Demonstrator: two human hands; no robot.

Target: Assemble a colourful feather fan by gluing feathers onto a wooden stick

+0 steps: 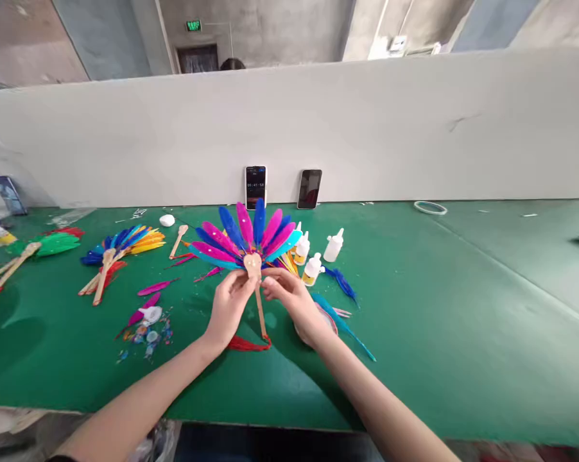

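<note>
A feather fan point(253, 264) stands upright in front of me, with blue, magenta and turquoise feathers spread above its heart-shaped wooden head. Its wooden stick points down, and a red tassel point(246, 344) hangs from the end onto the table. My left hand point(230, 307) pinches the fan just under the heart from the left. From the right, my right hand point(294, 298) has thumb and fingers closed at the same spot; its fingertips are partly hidden. Under my right wrist, a round container point(328, 317) is mostly covered. A turquoise feather point(345, 324) lies beside it.
White glue bottles point(312, 269) stand behind my right hand, near a blue feather point(342, 283). Magenta feathers point(155, 288) and scattered sequins point(152, 337) lie to the left. Further left are more feather fans point(107, 263). Two phones point(255, 186) lean against the white partition point(366, 128).
</note>
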